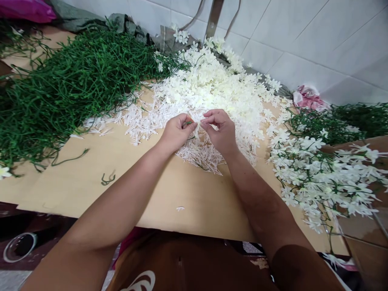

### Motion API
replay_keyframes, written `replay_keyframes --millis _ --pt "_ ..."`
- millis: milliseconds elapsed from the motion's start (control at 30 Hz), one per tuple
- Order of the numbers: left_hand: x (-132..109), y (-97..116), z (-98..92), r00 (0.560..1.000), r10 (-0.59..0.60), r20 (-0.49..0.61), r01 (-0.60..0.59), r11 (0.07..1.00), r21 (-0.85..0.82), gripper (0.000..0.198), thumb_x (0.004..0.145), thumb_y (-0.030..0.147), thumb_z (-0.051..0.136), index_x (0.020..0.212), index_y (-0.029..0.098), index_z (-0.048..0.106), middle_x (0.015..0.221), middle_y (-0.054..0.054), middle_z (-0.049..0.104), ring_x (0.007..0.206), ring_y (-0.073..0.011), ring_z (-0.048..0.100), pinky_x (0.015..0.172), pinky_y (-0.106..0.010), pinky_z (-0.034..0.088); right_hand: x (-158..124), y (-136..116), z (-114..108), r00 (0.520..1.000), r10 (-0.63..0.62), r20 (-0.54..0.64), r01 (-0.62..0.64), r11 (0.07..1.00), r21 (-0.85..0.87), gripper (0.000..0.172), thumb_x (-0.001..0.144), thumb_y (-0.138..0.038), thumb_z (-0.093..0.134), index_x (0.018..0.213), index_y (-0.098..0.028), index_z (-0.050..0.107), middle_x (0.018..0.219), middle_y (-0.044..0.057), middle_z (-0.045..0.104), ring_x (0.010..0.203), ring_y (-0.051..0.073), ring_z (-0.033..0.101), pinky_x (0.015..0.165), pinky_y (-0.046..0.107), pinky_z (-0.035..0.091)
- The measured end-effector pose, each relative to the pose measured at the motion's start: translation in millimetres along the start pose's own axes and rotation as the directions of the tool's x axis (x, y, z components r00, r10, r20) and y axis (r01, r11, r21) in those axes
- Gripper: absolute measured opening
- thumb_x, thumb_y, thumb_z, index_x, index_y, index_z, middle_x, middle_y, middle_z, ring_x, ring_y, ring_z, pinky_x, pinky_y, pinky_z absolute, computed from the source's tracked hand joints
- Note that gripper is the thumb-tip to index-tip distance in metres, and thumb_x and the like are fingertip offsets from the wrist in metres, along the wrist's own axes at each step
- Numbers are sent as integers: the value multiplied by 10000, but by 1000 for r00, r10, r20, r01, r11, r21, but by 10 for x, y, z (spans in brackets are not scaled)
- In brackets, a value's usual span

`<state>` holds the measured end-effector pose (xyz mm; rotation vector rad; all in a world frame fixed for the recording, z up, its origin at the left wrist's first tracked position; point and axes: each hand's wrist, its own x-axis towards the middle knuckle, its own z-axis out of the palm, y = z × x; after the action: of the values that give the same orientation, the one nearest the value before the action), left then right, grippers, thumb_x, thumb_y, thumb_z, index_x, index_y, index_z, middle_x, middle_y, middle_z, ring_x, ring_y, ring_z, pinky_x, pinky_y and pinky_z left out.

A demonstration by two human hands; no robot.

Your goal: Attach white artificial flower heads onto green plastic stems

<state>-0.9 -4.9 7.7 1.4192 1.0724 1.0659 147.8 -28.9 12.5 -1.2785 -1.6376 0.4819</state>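
Note:
My left hand point(176, 132) is closed in a pinch on a green plastic flower stem point(189, 123), mostly covered by the fingers. Close beside it, my right hand point(223, 131) has its thumb and forefinger pinched together; whatever is between them is too small to make out. The fingertips of both hands nearly meet. Below and around them lie small white plastic sticks point(204, 157). Just beyond the hands is a heap of loose white artificial flower heads point(209, 87). A large pile of green stems point(91, 76) spreads to the left.
Finished-looking white flowers on green stems point(318, 173) lie at the right, beside more green stems point(321, 123). Cardboard point(194, 194) covers the table. A tiled wall point(291, 40) stands behind. A crumpled pink-and-white bag point(309, 98) lies against it.

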Motion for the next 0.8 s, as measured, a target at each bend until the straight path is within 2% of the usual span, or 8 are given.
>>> replay_keyframes --millis 133,367,600,700,800 --pt "-3 42 3 999 -33 29 34 999 -29 145 749 108 620 653 175 534 531 60 439 484 -71 339 508 -245 277 3 106 14 999 45 21 -46 997 55 72 784 -164 622 752 -216 584 993 43 577 963 163 591 833 347 535" --pt "12 38 -13 996 -55 72 61 995 -84 125 734 122 647 673 171 550 539 61 443 478 -67 337 498 -244 277 2 95 16 996 85 4 -84 982 170 93 778 -171 632 724 -219 574 992 32 572 994 156 580 817 327 540" --pt "-17 70 -19 990 -107 90 117 987 -115 115 751 141 631 684 162 539 544 64 442 460 -51 322 463 -220 229 -10 206 71 999 0 -46 12 964 265 68 759 -208 663 739 -213 598 945 20 595 937 149 597 713 293 550" --pt "-30 75 -26 989 -113 99 124 985 -119 118 742 167 653 698 163 543 511 78 409 434 -46 291 444 -215 211 -21 249 97 998 -44 -54 57 962 267 59 766 -212 662 750 -218 606 949 21 596 931 149 601 710 295 556" --pt "-34 79 -38 988 -105 109 120 983 -139 121 731 178 674 705 162 557 499 78 405 444 -50 321 449 -209 238 -31 246 106 997 -57 -60 71 960 270 57 771 -198 658 745 -219 612 951 24 604 929 148 607 719 298 559"
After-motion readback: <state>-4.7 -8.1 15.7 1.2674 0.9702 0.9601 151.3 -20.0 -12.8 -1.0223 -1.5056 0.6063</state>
